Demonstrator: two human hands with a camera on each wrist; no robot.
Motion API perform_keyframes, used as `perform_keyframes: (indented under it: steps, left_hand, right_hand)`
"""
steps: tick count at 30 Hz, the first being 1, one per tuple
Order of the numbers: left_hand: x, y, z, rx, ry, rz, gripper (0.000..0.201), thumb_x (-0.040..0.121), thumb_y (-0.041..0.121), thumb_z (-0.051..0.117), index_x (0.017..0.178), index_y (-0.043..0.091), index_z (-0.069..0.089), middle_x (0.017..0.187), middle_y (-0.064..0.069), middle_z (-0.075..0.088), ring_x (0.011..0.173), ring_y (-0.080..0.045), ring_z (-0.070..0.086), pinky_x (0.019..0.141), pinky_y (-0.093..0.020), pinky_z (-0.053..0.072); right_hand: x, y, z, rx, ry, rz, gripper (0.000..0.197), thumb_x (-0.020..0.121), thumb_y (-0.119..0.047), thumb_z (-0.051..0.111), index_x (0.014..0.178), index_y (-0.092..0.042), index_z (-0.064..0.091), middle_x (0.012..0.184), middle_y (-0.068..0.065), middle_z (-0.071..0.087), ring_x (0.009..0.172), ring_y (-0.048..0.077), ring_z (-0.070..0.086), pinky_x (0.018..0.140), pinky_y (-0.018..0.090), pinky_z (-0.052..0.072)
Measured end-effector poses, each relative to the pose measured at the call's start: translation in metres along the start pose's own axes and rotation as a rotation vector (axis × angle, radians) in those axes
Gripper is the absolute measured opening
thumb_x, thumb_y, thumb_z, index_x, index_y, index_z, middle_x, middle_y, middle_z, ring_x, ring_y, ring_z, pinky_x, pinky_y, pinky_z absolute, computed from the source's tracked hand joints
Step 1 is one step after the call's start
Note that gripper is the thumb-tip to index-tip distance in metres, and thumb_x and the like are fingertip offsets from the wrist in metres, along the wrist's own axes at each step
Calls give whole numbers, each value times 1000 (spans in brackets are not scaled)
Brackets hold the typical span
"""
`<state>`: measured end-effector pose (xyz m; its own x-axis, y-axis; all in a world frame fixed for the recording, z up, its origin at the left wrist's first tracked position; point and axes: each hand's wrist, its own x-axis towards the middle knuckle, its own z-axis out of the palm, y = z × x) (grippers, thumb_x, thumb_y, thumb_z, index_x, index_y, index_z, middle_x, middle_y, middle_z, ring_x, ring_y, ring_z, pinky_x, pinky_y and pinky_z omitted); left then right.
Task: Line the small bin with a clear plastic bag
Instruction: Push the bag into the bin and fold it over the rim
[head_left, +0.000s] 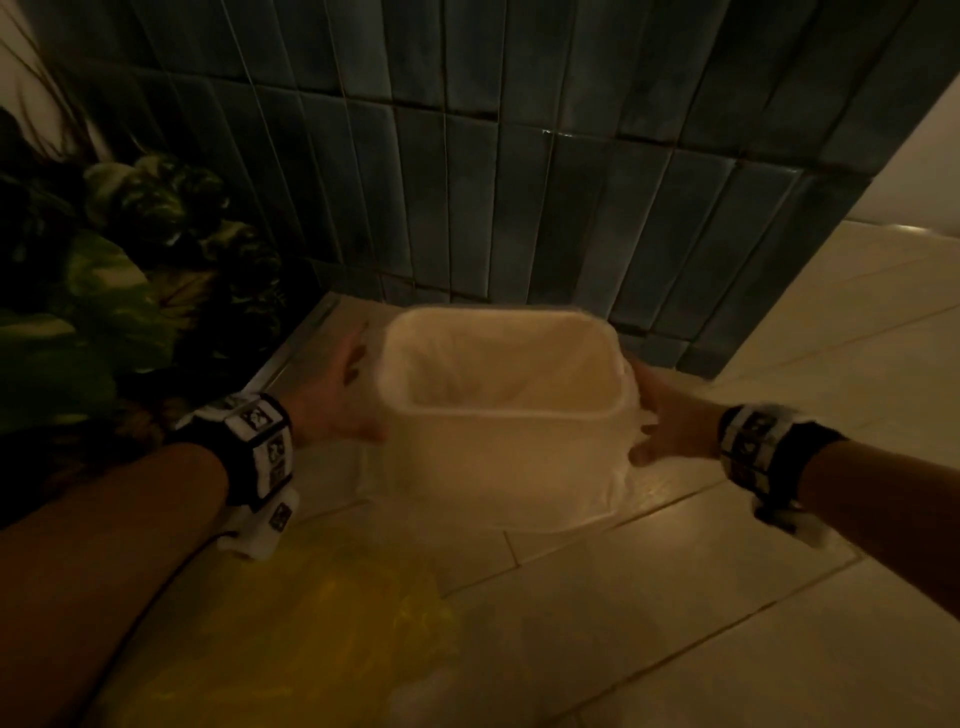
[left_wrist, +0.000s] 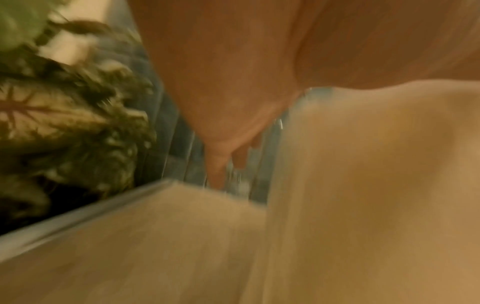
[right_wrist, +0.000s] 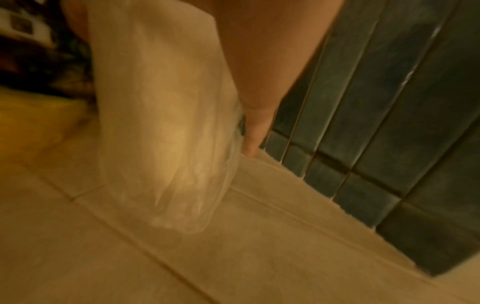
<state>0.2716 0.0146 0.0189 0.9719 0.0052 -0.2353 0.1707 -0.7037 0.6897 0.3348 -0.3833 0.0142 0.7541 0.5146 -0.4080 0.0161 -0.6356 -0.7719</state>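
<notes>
Hands bracket the small bin from both ends. The left hand lies against the bin's left end, fingers fairly straight and reaching along the far side of that wall; in the left wrist view the fingers point down between bin and wall. The right hand is spread on the bin's right end, thumb toward the near corner, fingers extended down over the gathered plastic; neither hand clearly closes round anything.

The bin stands upright, mouth up, its long axis running left to right, parallel to the dark tiled wall just behind it. The clear plastic bag lines the inside, folds over the rim and drapes down the outside of the bin, bunched at the right end. The bin rests on the pale tiled floor. Left of the bin are leafy plants; nearer than the bin, a yellow bag lies on the floor.
</notes>
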Motion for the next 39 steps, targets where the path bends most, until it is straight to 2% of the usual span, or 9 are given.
perform_keyframes:
  steps: [3, 7, 14, 17, 20, 23, 29, 32, 39]
  left_hand:
    - [-9, 5, 30, 65, -69, -49, 131, 54, 29, 90, 152, 22, 3, 155, 3, 19, 140, -17, 24, 115, -34, 18]
    - [2, 2, 58, -127, -114, -200, 114, 42, 29, 94, 140, 24, 35, 134, 7, 45, 116, -11, 43, 104, -31, 36]
    - [24, -24, 85, -114, -99, -314, 110, 46, 33, 94, 141, 20, 39, 137, -2, 50, 127, -23, 48, 104, -36, 43]
    - [30, -31, 86, -65, -163, -345, 138, 20, 55, 89, 143, 25, 35, 142, -1, 46, 130, -23, 45, 106, -36, 40]
    - [35, -41, 89, 47, -172, -324, 114, 44, 45, 91, 142, 25, 36, 142, -1, 45, 130, -22, 44, 108, -34, 38]
    - [41, -51, 94, 124, -162, -318, 98, 44, 56, 82, 132, 28, 47, 133, 1, 54, 120, -22, 53, 104, -41, 45]
    - [50, -62, 104, 170, -136, -313, 83, 56, 54, 74, 131, 28, 48, 130, 1, 56, 118, -26, 55, 99, -36, 46]
    - [52, -66, 106, 137, -110, -372, 68, 63, 48, 71, 124, 22, 55, 125, -3, 61, 111, -26, 59, 89, -29, 47]
    - [61, -88, 112, 156, -154, -386, 93, 46, 64, 79, 129, 35, 51, 127, 7, 60, 113, -21, 59, 91, -28, 46]
  right_hand:
    - [10, 8, 23, -47, 92, -10, 136, 47, -26, 94, 146, -42, 2, 144, -18, 22, 130, 6, 25, 107, 34, 24]
    - [29, 17, 38, -170, 202, -10, 130, 44, -41, 93, 148, -34, 17, 149, -9, 32, 132, 11, 32, 112, 42, 27]
    - [52, 46, 63, -187, 297, 112, 101, 57, -32, 88, 143, -26, 36, 140, 2, 47, 127, 24, 45, 105, 44, 40]
    - [65, 64, 68, -260, 287, 215, 64, 67, -39, 79, 125, -29, 55, 122, 2, 61, 113, 26, 58, 94, 45, 51]
    - [84, 86, 67, -281, 275, 245, 38, 69, -49, 68, 104, -37, 62, 103, -5, 67, 97, 20, 64, 83, 42, 57]
    - [106, 112, 68, -310, 280, 311, 21, 70, -50, 60, 87, -38, 63, 86, -7, 68, 80, 18, 66, 72, 41, 60]
    - [93, 86, 74, -235, 319, 405, 4, 76, -25, 65, 79, -23, 67, 72, 1, 68, 59, 19, 65, 41, 25, 51]
    - [101, 107, 72, -279, 317, 389, 18, 69, -33, 68, 86, -29, 67, 85, -4, 69, 80, 20, 69, 67, 38, 61]
    - [83, 79, 70, -399, 239, 446, 63, 73, -21, 78, 130, -13, 53, 130, 11, 56, 120, 30, 53, 100, 38, 45]
